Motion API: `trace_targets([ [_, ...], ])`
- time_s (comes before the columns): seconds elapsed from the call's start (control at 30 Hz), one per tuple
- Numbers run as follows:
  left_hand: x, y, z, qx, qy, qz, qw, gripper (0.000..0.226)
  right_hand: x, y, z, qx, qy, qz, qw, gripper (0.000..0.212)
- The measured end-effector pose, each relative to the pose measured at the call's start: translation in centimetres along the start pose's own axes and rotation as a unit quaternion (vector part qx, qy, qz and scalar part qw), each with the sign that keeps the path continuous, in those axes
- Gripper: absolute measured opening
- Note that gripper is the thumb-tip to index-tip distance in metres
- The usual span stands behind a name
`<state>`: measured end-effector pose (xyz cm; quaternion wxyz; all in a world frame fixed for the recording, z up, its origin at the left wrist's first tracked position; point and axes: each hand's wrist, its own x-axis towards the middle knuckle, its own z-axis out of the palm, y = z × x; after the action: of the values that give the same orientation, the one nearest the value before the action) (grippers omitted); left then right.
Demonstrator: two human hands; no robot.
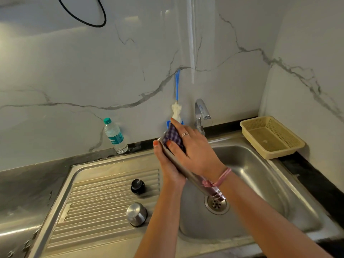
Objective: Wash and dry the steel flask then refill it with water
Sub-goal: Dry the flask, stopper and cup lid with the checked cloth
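Both forearms reach out over the steel sink point(260, 164). My left hand point(167, 164) cups the flask point(188, 174) from beneath, fingers curled round its smooth steel body, tilted across the basin. My right hand point(193, 148) presses a checked cloth point(174, 135) around its upper end. On the ribbed drainboard point(96, 202) sit a black cap point(138, 186) and a domed steel cup point(136, 214).

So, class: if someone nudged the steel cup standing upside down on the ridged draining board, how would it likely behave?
The steel cup would probably slide rather than tip, since it sits low and wide-mouth down. The draining board has ridges, so it may chatter across them. Knocked onto its side, its round wall would likely roll.
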<state>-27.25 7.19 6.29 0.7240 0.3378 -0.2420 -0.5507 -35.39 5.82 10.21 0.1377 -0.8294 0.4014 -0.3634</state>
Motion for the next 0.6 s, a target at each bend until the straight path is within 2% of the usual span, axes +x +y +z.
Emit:
trace_targets([
  [0.17, 0.4, 1.8, -0.9, -0.036, 0.030, 0.050, 0.998, 0.066, -4.0, 1.1, 0.7, -0.057, -0.013, -0.039, 0.998, 0.078],
  [0.3, 0.5, 3.0, -2.3, -0.053, 0.108, 0.073, 0.990, 0.061, -8.4, 3.8, 1.2, 0.019, -0.064, 0.029, 0.997, 0.093],
  [0.47, -0.2, 2.5, -1.5, -0.103, 0.069, 0.102, 0.987, 0.077, -8.9, 5.0, 1.1, 0.012, -0.006, -0.003, 1.000, 0.092],
  [0.6, -0.8, 2.8, -0.7, -0.047, 0.123, 0.056, 0.990, 0.059, -8.7, 5.9, 0.8, -0.086, 0.049, -0.016, 0.995, 0.088],
])
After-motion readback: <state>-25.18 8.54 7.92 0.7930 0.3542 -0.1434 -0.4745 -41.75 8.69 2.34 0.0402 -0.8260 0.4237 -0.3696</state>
